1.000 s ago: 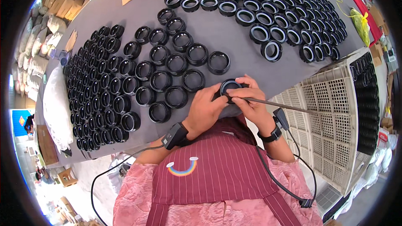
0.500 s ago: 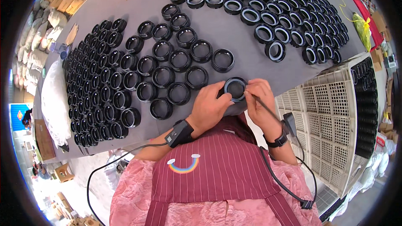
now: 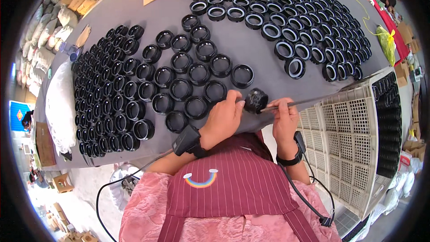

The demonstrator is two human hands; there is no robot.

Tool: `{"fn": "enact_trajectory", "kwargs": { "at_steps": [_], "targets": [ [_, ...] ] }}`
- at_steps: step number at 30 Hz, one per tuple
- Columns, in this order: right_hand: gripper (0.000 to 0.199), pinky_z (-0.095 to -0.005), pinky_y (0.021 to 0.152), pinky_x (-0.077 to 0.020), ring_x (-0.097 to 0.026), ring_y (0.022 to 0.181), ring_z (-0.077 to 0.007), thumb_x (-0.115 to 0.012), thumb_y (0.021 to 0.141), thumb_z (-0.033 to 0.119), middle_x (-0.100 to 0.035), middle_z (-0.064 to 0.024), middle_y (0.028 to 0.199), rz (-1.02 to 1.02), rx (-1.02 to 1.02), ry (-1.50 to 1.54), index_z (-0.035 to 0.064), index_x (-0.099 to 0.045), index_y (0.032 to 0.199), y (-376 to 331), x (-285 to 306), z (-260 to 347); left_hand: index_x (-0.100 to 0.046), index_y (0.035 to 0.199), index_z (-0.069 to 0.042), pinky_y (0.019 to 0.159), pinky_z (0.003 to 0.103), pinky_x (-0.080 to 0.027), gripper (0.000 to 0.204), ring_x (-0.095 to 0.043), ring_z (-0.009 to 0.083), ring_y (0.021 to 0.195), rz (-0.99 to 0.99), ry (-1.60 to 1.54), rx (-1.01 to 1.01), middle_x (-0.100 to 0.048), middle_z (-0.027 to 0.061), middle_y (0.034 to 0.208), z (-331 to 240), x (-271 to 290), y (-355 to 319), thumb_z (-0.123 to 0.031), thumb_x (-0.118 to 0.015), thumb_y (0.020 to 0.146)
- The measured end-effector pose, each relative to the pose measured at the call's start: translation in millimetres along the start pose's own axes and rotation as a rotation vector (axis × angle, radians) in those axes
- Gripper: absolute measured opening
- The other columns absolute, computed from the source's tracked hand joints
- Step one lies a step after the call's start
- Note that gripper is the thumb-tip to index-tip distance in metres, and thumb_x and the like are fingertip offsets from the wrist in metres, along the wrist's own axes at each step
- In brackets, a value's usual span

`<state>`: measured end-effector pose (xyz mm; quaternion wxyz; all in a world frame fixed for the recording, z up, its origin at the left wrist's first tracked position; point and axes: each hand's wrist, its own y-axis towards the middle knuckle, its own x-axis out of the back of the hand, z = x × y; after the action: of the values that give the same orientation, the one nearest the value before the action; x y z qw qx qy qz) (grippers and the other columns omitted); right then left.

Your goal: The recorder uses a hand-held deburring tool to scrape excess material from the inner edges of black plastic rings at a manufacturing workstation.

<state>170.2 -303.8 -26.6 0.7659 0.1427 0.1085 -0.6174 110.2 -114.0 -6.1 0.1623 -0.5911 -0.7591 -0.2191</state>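
My left hand (image 3: pixel 225 115), thumb and fingers drawn together, grips the left side of a shiny black ring (image 3: pixel 256 100) above the table's near edge. The ring is tilted so that its outer side shows and its opening is hidden. My right hand (image 3: pixel 286 115) pinches a thin dark stick-like tool (image 3: pixel 299 102). One end of the tool reaches the ring's lower right edge; the other points off to the right. Whether it has a blade or a brush tip cannot be made out. Just beyond my left hand lie several loose black rings (image 3: pixel 215 90).
Many black rings (image 3: pixel 120 83) crowd the left of the grey table (image 3: pixel 148 15). Rings with a pale inner band (image 3: pixel 270 31) cover the far right. A white plastic crate (image 3: pixel 345 134) stands beside the table, with black rings (image 3: pixel 389 125) stacked past it. A white bag (image 3: pixel 60 107) lies left.
The ring has turned from facing up with a pale inner band showing to tilted, its outer side in view. The tool has swung from pointing toward me to pointing right.
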Motion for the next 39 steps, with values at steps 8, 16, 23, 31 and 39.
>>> {"fn": "enact_trajectory", "kwargs": {
  "at_steps": [8,16,23,31,39],
  "targets": [
    [0.021,-0.0308,0.079,-0.0538,-0.064,0.083,-0.0132,-0.054,0.105,0.020,-0.068,-0.0063,0.089,0.015,-0.005,-0.067,0.0035,-0.061,0.093,1,-8,-4,-0.062,0.121,-0.013,0.055,0.039,-0.051,0.033,-0.062,0.0266,0.061,-0.099,0.496,-0.384,-0.056,0.0073,0.075,-23,13,-2,-0.018,-0.066,0.088],
    [0.021,-0.0320,0.084,-0.0509,-0.063,0.083,-0.0137,-0.055,0.105,0.019,-0.068,-0.0066,0.088,0.048,0.064,-0.024,0.0038,-0.061,0.092,11,-3,-11,-0.066,0.111,-0.014,0.052,0.036,-0.048,0.027,-0.061,0.0198,0.061,-0.034,0.656,-0.518,-0.051,0.0031,0.073,-2,-3,11,-0.019,-0.067,0.084],
    [0.016,-0.0313,0.077,-0.0521,-0.063,0.081,-0.0134,-0.059,0.101,0.015,-0.068,-0.0062,0.087,-0.080,0.005,-0.205,0.0024,-0.065,0.093,14,6,2,-0.059,0.090,-0.012,0.054,0.040,-0.052,0.014,-0.066,0.0270,0.062,0.068,0.547,-0.379,-0.059,0.0073,0.074,-13,-3,-4,-0.024,-0.067,0.091],
    [0.010,-0.0284,0.077,-0.0539,-0.068,0.085,-0.0181,-0.067,0.094,0.003,-0.071,-0.0085,0.098,0.124,0.383,-0.659,0.0006,-0.071,0.103,51,-40,-23,-0.056,0.087,-0.010,0.050,0.035,-0.053,0.016,-0.068,0.0248,0.060,-0.033,0.736,-0.329,-0.062,0.0080,0.073,0,0,12,-0.023,-0.064,0.092],
    [0.010,-0.0382,0.090,-0.0513,-0.066,0.097,-0.0265,-0.066,0.093,0.008,-0.072,-0.0110,0.103,-0.223,0.698,-0.832,0.0075,-0.073,0.100,77,16,21,-0.061,0.107,-0.009,0.051,0.034,-0.053,0.026,-0.066,0.0249,0.058,-0.094,0.663,-0.340,-0.063,0.0064,0.077,-9,8,11,-0.026,-0.069,0.089]
  ]
}}
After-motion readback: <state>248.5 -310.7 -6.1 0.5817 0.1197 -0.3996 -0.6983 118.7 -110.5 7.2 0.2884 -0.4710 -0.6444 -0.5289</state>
